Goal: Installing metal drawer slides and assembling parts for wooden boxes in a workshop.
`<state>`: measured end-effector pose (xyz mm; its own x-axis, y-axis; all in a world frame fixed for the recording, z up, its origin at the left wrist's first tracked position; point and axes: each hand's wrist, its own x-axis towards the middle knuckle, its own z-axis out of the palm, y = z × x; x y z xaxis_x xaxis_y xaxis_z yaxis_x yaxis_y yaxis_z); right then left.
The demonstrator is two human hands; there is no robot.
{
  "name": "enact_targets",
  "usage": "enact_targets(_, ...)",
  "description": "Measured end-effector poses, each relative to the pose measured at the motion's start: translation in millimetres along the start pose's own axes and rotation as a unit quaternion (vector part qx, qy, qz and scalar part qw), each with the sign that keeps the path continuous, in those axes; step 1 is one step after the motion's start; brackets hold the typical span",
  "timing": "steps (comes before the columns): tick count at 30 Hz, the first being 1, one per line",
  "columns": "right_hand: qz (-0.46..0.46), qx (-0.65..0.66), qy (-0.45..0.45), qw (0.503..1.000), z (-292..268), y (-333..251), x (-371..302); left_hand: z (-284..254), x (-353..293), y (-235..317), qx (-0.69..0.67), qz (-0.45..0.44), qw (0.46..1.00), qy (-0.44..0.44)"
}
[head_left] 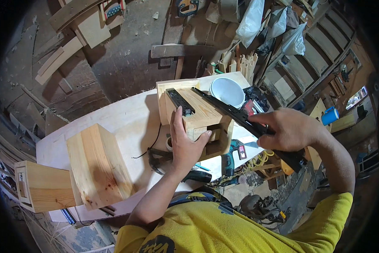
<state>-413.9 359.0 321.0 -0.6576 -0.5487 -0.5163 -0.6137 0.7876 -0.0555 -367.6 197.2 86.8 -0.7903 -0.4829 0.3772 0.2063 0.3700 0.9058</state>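
Observation:
A pale wooden drawer (208,107) lies on its side on the table, its wider panel at the far end. Along its upper face runs a short black drawer-slide rail (179,100). My left hand (184,143) grips the near edge of the drawer, fingertips by the rail's near end and thumb across the end face. In my right hand (290,128) is a long black drawer slide (223,106), held slanting, its far tip over the drawer's top. Whether that tip touches the wood I cannot tell. The palm side of my right hand is hidden.
A white bucket (227,90) stands just beyond the drawer. Beside the drawer is a teal cordless drill (235,156). Two more wooden pieces, a box (97,164) and a drawer (50,185), sit at the left of the pale table (126,122). A blue mug (329,116) is far right.

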Motion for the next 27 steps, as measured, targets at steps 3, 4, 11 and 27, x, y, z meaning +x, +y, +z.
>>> enact_targets(3,-0.001,0.058,0.017,0.998,13,-1,-7,0,-9,-5,0.005,0.007,1.0,0.0)
enact_targets(4,-0.001,0.085,0.019,0.996,19,2,-7,-1,-11,-6,0.01,0.024,1.0,0.006)
enact_targets(11,0.058,0.617,-0.049,0.783,70,12,-1,-4,-25,-5,0.014,0.044,0.999,-0.022)
enact_targets(27,-0.051,0.823,0.022,0.566,112,21,-23,-1,-20,-7,0.068,0.089,0.994,0.0)
